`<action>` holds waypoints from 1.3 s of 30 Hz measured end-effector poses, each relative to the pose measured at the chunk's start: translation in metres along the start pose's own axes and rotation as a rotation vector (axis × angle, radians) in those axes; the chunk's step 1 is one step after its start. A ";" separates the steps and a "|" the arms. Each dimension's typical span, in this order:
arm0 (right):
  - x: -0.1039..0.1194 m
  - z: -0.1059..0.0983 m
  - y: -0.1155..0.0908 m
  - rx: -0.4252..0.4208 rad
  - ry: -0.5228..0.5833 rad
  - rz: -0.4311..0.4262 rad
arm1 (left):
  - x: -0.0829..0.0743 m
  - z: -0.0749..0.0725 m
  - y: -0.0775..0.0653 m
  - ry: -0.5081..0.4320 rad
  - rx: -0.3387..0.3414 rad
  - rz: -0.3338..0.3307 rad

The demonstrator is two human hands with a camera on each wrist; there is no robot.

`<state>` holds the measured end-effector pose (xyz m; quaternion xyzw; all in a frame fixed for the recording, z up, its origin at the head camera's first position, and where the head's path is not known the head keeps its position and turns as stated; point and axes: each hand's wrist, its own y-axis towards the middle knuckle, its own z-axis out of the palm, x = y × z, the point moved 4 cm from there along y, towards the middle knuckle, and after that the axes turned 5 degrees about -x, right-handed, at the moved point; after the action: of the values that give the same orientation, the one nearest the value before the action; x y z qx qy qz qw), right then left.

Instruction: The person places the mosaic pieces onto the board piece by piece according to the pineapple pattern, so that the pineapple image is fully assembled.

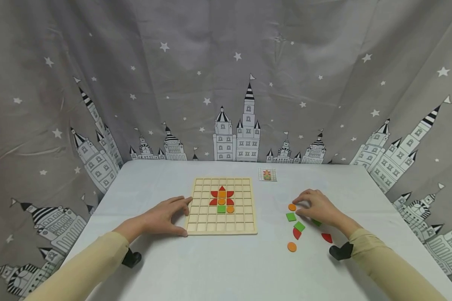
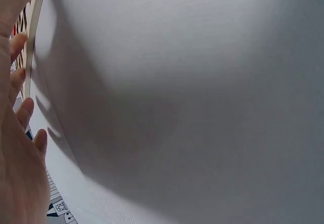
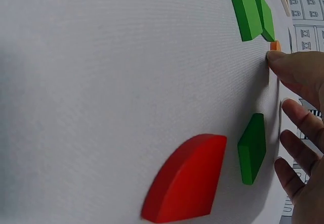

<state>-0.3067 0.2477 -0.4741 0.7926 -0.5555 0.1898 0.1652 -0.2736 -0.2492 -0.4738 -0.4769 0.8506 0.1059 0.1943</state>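
I see an orange circle (image 1: 291, 207) on the white table (image 1: 218, 267), over to the right of the wooden board (image 1: 221, 227). The right hand (image 1: 319, 210) is right at it, with thumb and pointing finger by its edge; I can't tell if they squeeze it. Near that hand, also right of the board, lie three green squares (image 1: 299, 226), two red wedges (image 1: 327, 238) and another orange circle (image 1: 291, 247). The left hand (image 1: 162, 217) is loose, fingers and thumb apart, touching the board's left edge. On the board sit a red triangle (image 1: 222, 188), an orange square (image 1: 222, 194), four red petals (image 1: 230, 194), a green square (image 1: 221, 209) and two orange circles (image 1: 230, 209). Just past the board's far right corner is a little picture card (image 1: 267, 174). Tan sleeves (image 1: 86, 265) reach in from both sides of the board. Behind the board hangs a gray curtain (image 1: 211, 46) with castles (image 1: 247, 138) and stars (image 1: 237, 56).
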 end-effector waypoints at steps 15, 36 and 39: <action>-0.007 0.001 0.001 0.019 0.053 0.006 | 0.008 0.006 -0.001 -0.059 -0.001 -0.029; -0.006 0.007 0.007 -0.009 0.012 0.015 | 0.010 0.008 -0.002 -0.078 -0.010 -0.007; -0.005 0.008 0.007 -0.020 0.019 0.013 | 0.010 0.008 -0.002 -0.081 -0.017 0.002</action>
<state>-0.3138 0.2463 -0.4830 0.7854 -0.5609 0.1929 0.1770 -0.2744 -0.2547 -0.4852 -0.4730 0.8417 0.1325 0.2243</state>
